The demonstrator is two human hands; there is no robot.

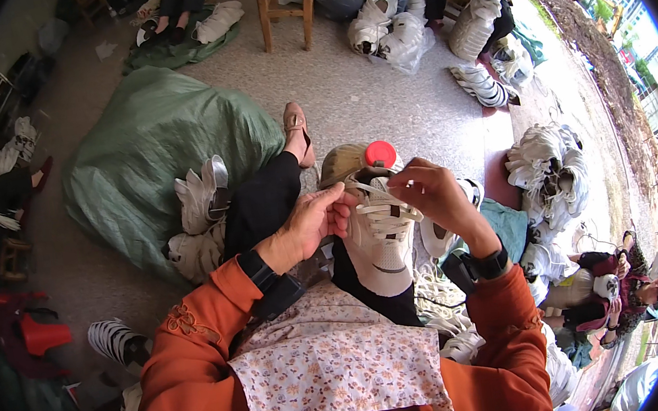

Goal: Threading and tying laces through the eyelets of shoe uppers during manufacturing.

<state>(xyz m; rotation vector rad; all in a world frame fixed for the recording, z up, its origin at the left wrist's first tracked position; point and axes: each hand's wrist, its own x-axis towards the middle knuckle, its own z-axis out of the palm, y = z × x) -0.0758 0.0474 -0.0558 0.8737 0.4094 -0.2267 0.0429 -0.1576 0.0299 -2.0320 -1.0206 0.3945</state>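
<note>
A white sneaker (385, 259) with a mesh toe rests on my lap, its toe toward me. Pale laces (383, 215) cross its front in rows. My left hand (316, 221) is at the upper left of the shoe, thumb and forefinger pinched on a shoelace end. On the other side my right hand (431, 192) has its fingers bent together at the laces; the lace between its fingertips is partly hidden. Just beyond the shoe stands a container with a red lid (380, 153). A bundle of loose white laces (439, 294) lies to the right of my lap.
A big green sack (159, 135) fills the left, with white shoes (202, 195) against it. Piles of white shoes (549, 176) stand at the right. A wooden stool (286, 3) is at the far side, and a red plastic stool (43, 333) at left. Other people sit around.
</note>
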